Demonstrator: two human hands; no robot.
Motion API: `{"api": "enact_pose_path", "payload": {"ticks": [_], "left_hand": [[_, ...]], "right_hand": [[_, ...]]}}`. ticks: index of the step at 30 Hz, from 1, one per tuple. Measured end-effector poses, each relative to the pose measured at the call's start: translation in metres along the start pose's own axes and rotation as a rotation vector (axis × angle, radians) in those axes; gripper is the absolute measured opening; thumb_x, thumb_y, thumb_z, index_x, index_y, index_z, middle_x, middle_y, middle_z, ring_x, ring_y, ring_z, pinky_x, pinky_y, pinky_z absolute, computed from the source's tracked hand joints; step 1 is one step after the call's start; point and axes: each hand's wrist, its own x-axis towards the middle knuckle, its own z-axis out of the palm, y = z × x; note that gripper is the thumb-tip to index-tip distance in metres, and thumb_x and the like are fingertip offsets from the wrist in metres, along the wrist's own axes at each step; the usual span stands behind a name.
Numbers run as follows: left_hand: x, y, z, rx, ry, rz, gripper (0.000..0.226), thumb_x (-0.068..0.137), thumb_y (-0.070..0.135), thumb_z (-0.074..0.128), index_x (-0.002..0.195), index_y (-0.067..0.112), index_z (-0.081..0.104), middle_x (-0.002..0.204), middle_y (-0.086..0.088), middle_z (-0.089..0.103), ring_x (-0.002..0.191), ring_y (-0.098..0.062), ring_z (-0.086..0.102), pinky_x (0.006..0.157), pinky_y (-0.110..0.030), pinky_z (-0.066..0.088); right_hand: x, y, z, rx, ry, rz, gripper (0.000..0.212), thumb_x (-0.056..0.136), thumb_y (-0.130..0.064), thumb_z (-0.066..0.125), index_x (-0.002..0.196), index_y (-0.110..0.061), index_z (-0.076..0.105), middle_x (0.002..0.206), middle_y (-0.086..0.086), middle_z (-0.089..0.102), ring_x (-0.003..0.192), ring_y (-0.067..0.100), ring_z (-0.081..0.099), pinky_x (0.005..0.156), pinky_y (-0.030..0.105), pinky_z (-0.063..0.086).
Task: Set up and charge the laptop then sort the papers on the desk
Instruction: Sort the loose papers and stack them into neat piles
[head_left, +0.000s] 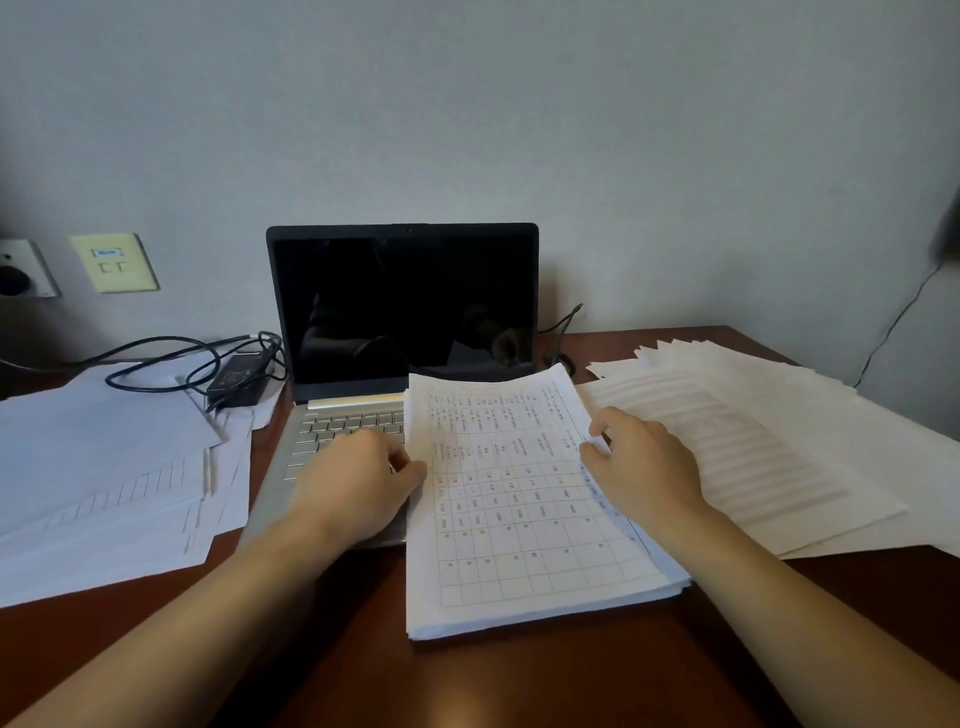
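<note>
— Where do we have the paper stack (519, 509)?
— Middle of the table (337, 649), near its front edge. Its far left part lies over the right half of the keyboard of the laptop (402, 312). The top sheet is white and printed with a ruled grid of small figures, and its far edge curls upward.
— And the laptop itself?
— Open at the back middle, with a dark, glossy screen and a silver keyboard deck.
— What are our grips doing?
— Our left grip (358, 483) pinches the stack's left edge between thumb and curled fingers. Our right grip (644, 467) is curled round the right edge, holding the top sheets.
— The charger?
— The black power adapter (239, 376), a flat brick with looped cable, rests on loose sheets (93, 467) toward the back left corner. We cannot tell whether it is plugged into the laptop. Fanned sheets (753, 441) cover the right side.
</note>
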Motion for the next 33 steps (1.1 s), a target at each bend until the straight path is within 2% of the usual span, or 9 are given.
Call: {"api": "enact_pose_path", "payload": {"ticks": [5,14,17,20,22,25,28,30,33], "left_hand": [[-0.001,0.001,0.005,0.096,0.011,0.019,0.021,0.098,0.046,0.056,0.086,0.033,0.066,0.082,0.016,0.065,0.069,-0.006,0.063,0.057,-0.019,0.050],[-0.009,-0.003,0.002,0.140,0.138,0.070,0.046,0.097,0.060,0.051,0.069,0.025,0.062,0.063,0.009,0.061,0.060,-0.007,0.059,0.053,-0.024,0.048],[-0.016,-0.018,-0.011,0.151,0.192,0.069,0.046,0.098,0.058,0.048,0.068,0.025,0.059,0.061,0.008,0.059,0.057,-0.007,0.055,0.049,-0.021,0.035],[-0.021,-0.058,-0.031,0.181,0.243,0.028,0.042,0.096,0.058,0.049,0.069,0.027,0.060,0.066,0.005,0.062,0.065,-0.015,0.059,0.060,-0.028,0.042],[-0.023,-0.093,-0.046,0.199,0.228,0.005,0.038,0.095,0.056,0.051,0.078,0.027,0.068,0.078,0.003,0.070,0.080,-0.021,0.065,0.073,-0.032,0.049],[-0.027,-0.153,-0.071,0.338,0.161,-0.018,0.039,0.095,0.064,0.049,0.106,0.035,0.072,0.117,0.007,0.070,0.118,-0.019,0.057,0.098,-0.037,0.041],[-0.033,-0.221,-0.091,0.399,0.034,-0.183,0.065,0.091,0.078,0.038,0.145,0.042,0.047,0.161,0.001,0.036,0.151,-0.023,0.023,0.119,-0.050,0.021],[-0.040,-0.255,-0.096,0.374,-0.013,-0.283,0.081,0.089,0.082,0.029,0.158,0.039,0.023,0.170,-0.003,0.009,0.157,-0.026,0.001,0.123,-0.055,0.005],[-0.047,-0.274,-0.094,0.360,-0.080,-0.268,0.087,0.087,0.084,0.018,0.160,0.037,0.012,0.169,-0.003,0.008,0.155,-0.024,0.005,0.122,-0.053,0.008]], "right_hand": [[0.002,-0.001,0.002,-0.036,0.013,-0.022,0.020,0.095,-0.037,0.059,0.109,-0.024,0.064,0.098,-0.006,0.071,0.065,0.012,0.061,0.062,0.032,0.058],[0.003,-0.033,-0.008,-0.052,-0.053,-0.071,0.026,0.092,-0.043,0.063,0.090,-0.018,0.071,0.099,-0.003,0.058,0.086,0.016,0.058,0.069,0.034,0.056],[-0.002,-0.065,-0.004,-0.049,-0.079,-0.152,0.035,0.093,-0.041,0.059,0.078,-0.012,0.070,0.088,0.002,0.063,0.077,0.020,0.061,0.066,0.037,0.056],[-0.008,-0.110,0.006,-0.033,-0.126,-0.255,0.041,0.092,-0.040,0.057,0.071,-0.007,0.065,0.079,0.008,0.067,0.071,0.024,0.062,0.063,0.037,0.056],[-0.014,-0.144,0.014,-0.019,-0.149,-0.325,0.043,0.092,-0.043,0.057,0.068,-0.007,0.064,0.076,0.009,0.066,0.071,0.025,0.061,0.063,0.036,0.054],[-0.024,-0.194,0.025,0.010,-0.165,-0.435,0.045,0.092,-0.046,0.057,0.065,-0.010,0.062,0.070,0.007,0.059,0.070,0.023,0.058,0.060,0.033,0.047],[-0.034,-0.242,0.040,0.059,-0.181,-0.538,0.031,0.094,-0.044,0.057,0.075,-0.021,0.065,0.080,-0.007,0.055,0.078,0.017,0.055,0.066,0.032,0.046],[-0.042,-0.271,0.052,0.123,-0.188,-0.602,0.021,0.095,-0.040,0.056,0.084,-0.026,0.068,0.086,-0.011,0.055,0.082,0.012,0.054,0.068,0.030,0.045],[-0.053,-0.310,0.075,0.182,-0.247,-0.681,0.018,0.096,-0.037,0.054,0.102,-0.027,0.068,0.102,-0.012,0.057,0.098,0.012,0.055,0.073,0.027,0.042]]}}
